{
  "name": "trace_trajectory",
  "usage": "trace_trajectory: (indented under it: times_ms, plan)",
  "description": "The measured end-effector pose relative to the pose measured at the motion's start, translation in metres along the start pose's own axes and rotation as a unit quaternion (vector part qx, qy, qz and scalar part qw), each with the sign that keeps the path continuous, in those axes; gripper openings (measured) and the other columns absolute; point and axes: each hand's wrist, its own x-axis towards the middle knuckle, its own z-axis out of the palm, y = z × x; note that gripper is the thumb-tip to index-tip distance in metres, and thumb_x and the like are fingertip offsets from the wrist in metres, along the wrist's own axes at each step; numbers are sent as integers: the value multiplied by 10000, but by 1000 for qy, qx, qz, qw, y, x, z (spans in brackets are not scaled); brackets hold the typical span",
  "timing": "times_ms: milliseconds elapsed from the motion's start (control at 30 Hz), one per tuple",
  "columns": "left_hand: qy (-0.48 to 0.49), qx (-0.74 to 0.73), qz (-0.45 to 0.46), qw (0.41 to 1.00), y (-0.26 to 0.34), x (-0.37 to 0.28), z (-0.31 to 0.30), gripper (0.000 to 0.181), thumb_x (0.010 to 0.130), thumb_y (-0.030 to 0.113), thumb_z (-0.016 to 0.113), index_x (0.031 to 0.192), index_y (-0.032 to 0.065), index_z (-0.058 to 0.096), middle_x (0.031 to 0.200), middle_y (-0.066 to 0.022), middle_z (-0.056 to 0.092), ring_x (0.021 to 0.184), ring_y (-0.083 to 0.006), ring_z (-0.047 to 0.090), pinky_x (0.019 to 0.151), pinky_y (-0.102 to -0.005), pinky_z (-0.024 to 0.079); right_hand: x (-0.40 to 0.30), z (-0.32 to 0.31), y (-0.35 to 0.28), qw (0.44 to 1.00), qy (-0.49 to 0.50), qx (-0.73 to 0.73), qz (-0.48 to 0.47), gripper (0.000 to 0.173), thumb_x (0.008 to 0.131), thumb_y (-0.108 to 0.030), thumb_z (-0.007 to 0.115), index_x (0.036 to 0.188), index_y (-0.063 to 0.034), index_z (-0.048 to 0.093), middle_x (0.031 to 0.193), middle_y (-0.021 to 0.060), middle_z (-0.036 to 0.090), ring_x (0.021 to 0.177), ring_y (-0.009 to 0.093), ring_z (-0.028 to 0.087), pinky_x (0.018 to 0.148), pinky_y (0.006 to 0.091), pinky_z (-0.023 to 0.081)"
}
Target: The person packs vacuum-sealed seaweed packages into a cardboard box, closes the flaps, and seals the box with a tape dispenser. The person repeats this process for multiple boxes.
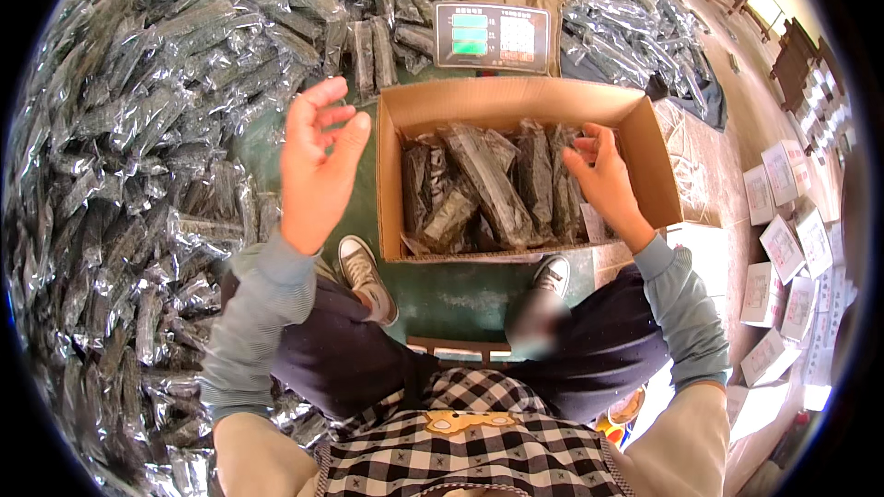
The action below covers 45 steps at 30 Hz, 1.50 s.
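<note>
An uncovered cardboard box point(525, 91) stands before me, holding several dark, elongated bundles in clear plastic wrap point(483, 179); what the bundles are made of I cannot tell. My left hand point(321, 166) is raised to the left of the box, fingers curled and apart, with nothing in it. Over the right part of the box is my right hand point(602, 183), its thumb and fingers apart near an upright wrapped bundle point(566, 186); no object shows in its grasp. Just behind the box, a scale's display panel point(492, 38) faces me, its small screens lit.
A large heap of similar wrapped bundles point(138, 103) covers the left side and continues behind the display panel. White string point(687, 166) lies right of the box. Several white printed cartons point(763, 295) stand farther right. My shoes flank the box's near side.
</note>
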Motion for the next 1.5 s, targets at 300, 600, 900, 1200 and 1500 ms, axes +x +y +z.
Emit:
trace_trajectory:
  times_ms: [300,600,900,1200,1500]
  plan:
    - [-178,69,-110,975,-38,-17,55,483,866,199,652,1248,-3,437,1158,-159,500,953,-244,549,812,-352,484,9,34,-8,968,-74,-215,-109,602,829,-262,686,1288,0,397,1156,217,552,1079,375,511,881,449,455]
    - [-385,410,-121,818,-135,-27,124,558,837,261,660,1221,-88,455,1149,-289,553,1037,-418,559,854,-482,479,11,109,-11,900,-298,-318,21,913,675,-561,756,1203,83,380,934,259,645,924,390,644,771,430,531]
    - [-524,468,-222,676,-183,-24,165,1119,700,667,688,1366,-143,296,1232,-275,574,1113,-370,592,923,-416,474,41,42,-25,926,-351,-112,83,890,695,-559,614,1231,125,421,1028,291,629,966,392,639,856,454,476]
    - [-299,242,-370,845,-131,-4,125,1163,755,618,653,1378,-181,83,1214,-339,539,1099,-400,582,958,-378,458,27,22,-5,941,-269,-187,85,785,808,-467,588,1339,68,371,919,278,637,795,339,657,686,402,512]
    - [-385,620,-36,683,-114,-20,108,1016,803,491,683,1473,-49,144,1371,-280,415,1283,-418,412,983,-516,404,57,-6,19,948,-241,-205,-34,578,837,-449,655,1037,91,602,1031,281,627,1022,394,602,887,449,478]
